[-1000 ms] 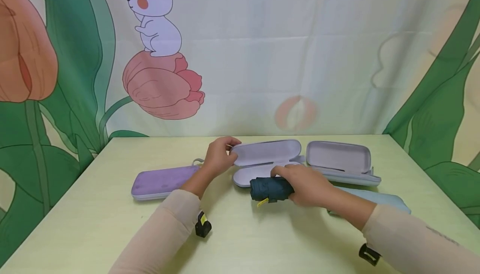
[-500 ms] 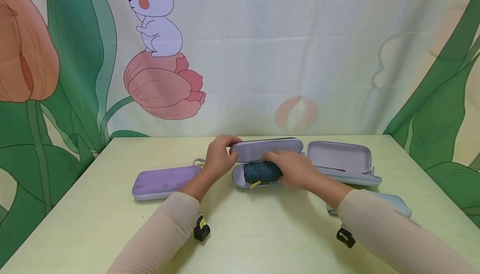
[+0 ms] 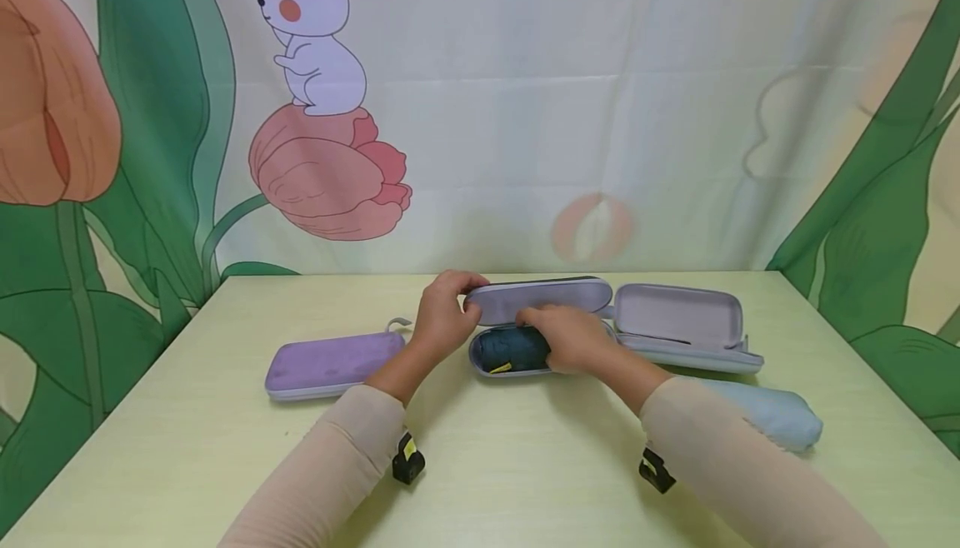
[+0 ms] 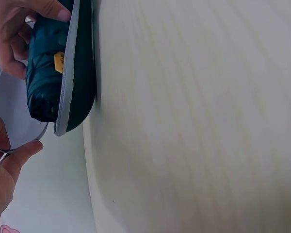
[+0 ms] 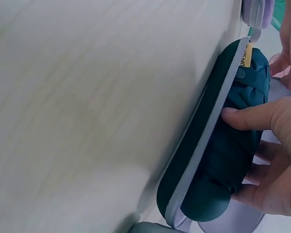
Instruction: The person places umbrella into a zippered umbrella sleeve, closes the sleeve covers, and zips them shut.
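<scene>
A dark teal folded umbrella (image 3: 513, 350) lies in the bottom half of an open green zip case (image 5: 182, 160), its yellow tag showing. With thumb and fingers on either side of the umbrella, my right hand (image 3: 576, 340) grips it inside the case; the right wrist view shows the thumb (image 5: 247, 117) along the near rim. My left hand (image 3: 444, 315) pinches the left end of the case's lid (image 3: 498, 308), which stands raised with its grey lining toward me. In the left wrist view, that thumb and fingers meet at the lid's rim.
A closed purple case (image 3: 333, 362) with a wrist loop lies on the left of the table (image 3: 510, 465). To the right stands another open case (image 3: 678, 315) with grey lining. In front of it lies a pale blue rolled bundle (image 3: 783, 416), partly hidden by my right sleeve.
My right hand has carried the umbrella back and down into the case's bottom half. The lid has tilted a little forward, with my left hand still holding its end.
</scene>
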